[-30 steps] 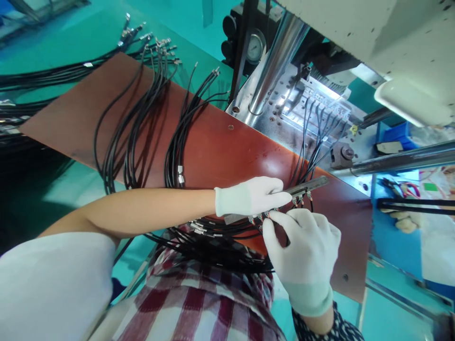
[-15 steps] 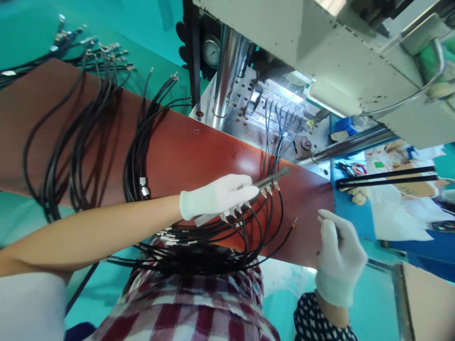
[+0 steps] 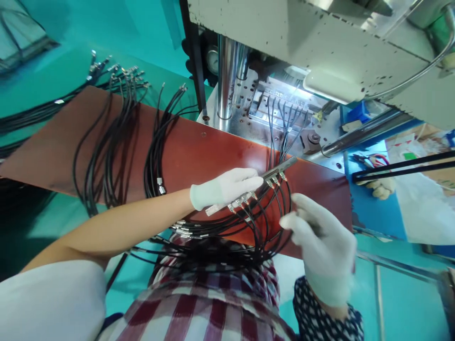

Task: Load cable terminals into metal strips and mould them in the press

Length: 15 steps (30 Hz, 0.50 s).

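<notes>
Clasping a slim metal bar (image 3: 287, 165) in the white-gloved left hand (image 3: 229, 185), with fingers folded over its middle; holding it aslant over the right half of the reddish-brown board (image 3: 220, 151), pointing its right end toward the far edge; showing a row of silver connectors (image 3: 275, 181) along its near side; trailing black cables (image 3: 231, 258) from them past the near edge, over the plaid cloth (image 3: 199, 303) of the lap; poising the white-gloved right hand (image 3: 325, 241) just right of those cables, toward the board's right edge, with thumb and forefinger close together; being unable to tell, through the blur, about any cable between the tips; carrying, near the board's middle, a cable bundle (image 3: 153, 156) reaching beyond the far edge; carrying, toward the left corner, a wider bundle (image 3: 115, 137) crossing both long edges; running thin cables (image 3: 272, 118) over the far edge from the steel press bed (image 3: 240, 113); leaving pliers (image 3: 378, 160) beyond the right edge, on a blue surface (image 3: 386, 215) beside clear plastic (image 3: 423, 213).
</notes>
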### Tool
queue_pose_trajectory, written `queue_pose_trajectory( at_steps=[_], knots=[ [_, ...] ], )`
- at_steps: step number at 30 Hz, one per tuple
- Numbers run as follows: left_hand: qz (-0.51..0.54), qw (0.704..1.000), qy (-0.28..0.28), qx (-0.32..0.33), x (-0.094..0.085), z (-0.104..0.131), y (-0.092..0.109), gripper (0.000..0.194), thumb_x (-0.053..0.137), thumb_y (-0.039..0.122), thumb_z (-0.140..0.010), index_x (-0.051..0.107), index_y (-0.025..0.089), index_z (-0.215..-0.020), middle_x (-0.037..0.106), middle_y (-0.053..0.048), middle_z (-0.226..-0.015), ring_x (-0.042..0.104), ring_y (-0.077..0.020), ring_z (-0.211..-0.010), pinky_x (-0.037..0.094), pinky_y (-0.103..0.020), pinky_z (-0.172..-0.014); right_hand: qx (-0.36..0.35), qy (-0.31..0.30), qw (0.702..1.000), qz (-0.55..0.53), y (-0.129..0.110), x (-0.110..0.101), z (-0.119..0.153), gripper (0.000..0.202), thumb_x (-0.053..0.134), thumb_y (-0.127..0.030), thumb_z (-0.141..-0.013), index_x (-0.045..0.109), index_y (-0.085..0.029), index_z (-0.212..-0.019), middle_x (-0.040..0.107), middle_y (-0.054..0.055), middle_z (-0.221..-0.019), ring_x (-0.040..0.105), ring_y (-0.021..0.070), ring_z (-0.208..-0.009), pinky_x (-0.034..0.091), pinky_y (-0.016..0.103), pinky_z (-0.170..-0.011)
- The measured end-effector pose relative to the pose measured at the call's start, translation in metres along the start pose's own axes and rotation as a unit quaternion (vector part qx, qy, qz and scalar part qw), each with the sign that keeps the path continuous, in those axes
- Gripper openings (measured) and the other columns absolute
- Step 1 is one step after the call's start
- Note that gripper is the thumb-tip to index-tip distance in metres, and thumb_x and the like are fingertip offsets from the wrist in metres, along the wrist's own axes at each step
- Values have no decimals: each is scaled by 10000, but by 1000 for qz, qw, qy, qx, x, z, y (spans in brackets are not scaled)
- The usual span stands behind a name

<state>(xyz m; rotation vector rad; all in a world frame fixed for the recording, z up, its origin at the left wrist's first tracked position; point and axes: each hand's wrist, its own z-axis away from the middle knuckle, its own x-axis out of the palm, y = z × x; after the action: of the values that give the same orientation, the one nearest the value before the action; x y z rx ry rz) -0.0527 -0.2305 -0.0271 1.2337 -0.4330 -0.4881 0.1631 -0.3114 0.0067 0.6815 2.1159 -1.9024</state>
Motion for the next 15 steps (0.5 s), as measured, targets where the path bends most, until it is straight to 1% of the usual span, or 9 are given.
queue_pose_trajectory(
  at_steps=[2, 3, 4, 6, 7, 8, 10, 12, 15],
  knots=[
    [10, 1000, -9, 18, -1, -2, -5, 412, 439, 534, -987, 450, 173, -789, 494, 47, -658, 499, -69, -485, 414, -188, -419, -75, -26, 988, 132, 0, 15, -12, 169, 775, -261, -817, 770, -254, -985, 734, -27, -760, 596, 103, -589, 475, 245, -599],
    [11, 1000, -13, 25, -1, -3, -8, 428, 438, 550, -984, 455, 171, -788, 495, 43, -662, 503, -72, -501, 420, -191, -434, -130, -25, 973, 190, 1, 21, -16, 102, 755, -270, -838, 768, -243, -936, 728, -30, -746, 594, 102, -598, 465, 253, -621],
    [11, 999, -14, 30, -1, -4, -10, 441, 440, 566, -979, 458, 170, -787, 492, 42, -667, 502, -74, -515, 422, -194, -444, -182, -21, 953, 243, 2, 25, -20, 64, 726, -282, -866, 759, -231, -887, 709, -33, -710, 579, 104, -594, 442, 264, -623],
    [4, 999, -13, 36, -2, -6, -12, 454, 445, 581, -971, 459, 169, -781, 483, 40, -676, 493, -77, -540, 421, -199, -464, -261, -15, 907, 330, 2, 29, -23, 143, 680, -291, -902, 721, -214, -789, 635, -39, -612, 531, 113, -568, 384, 291, -605],
    [0, 999, -12, 38, -2, -6, -12, 455, 441, 579, -972, 459, 169, -776, 479, 39, -678, 483, -77, -549, 417, -202, -473, -283, -15, 888, 362, 2, 30, -24, 194, 664, -288, -911, 691, -212, -734, 599, -40, -577, 513, 121, -561, 359, 304, -599],
    [-5, 999, -10, 40, -2, -6, -10, 455, 433, 573, -975, 459, 168, -769, 478, 37, -678, 473, -78, -557, 413, -205, -484, -295, -15, 874, 386, 2, 30, -25, 241, 652, -283, -916, 656, -214, -685, 574, -40, -557, 501, 128, -557, 339, 315, -597],
    [-15, 999, -9, 48, -2, -5, -6, 451, 413, 554, -982, 458, 168, -753, 480, 32, -676, 453, -83, -574, 408, -216, -510, -302, -19, 856, 419, 1, 31, -26, 301, 643, -282, -920, 602, -219, -629, 557, -37, -547, 490, 139, -561, 315, 327, -601],
    [-24, 998, -8, 57, -1, -4, -2, 450, 392, 539, -985, 455, 169, -736, 473, 28, -674, 436, -91, -588, 402, -230, -528, -305, -19, 849, 431, 0, 33, -27, 333, 644, -285, -917, 564, -221, -600, 547, -35, -541, 484, 145, -566, 304, 330, -608],
    [-28, 997, -10, 66, -1, -4, -1, 441, 379, 517, -991, 454, 170, -731, 460, 24, -688, 428, -98, -611, 395, -238, -544, -305, -20, 849, 431, 0, 36, -30, 352, 646, -276, -910, 540, -221, -579, 519, -37, -518, 482, 146, -566, 298, 330, -615]
  ],
)
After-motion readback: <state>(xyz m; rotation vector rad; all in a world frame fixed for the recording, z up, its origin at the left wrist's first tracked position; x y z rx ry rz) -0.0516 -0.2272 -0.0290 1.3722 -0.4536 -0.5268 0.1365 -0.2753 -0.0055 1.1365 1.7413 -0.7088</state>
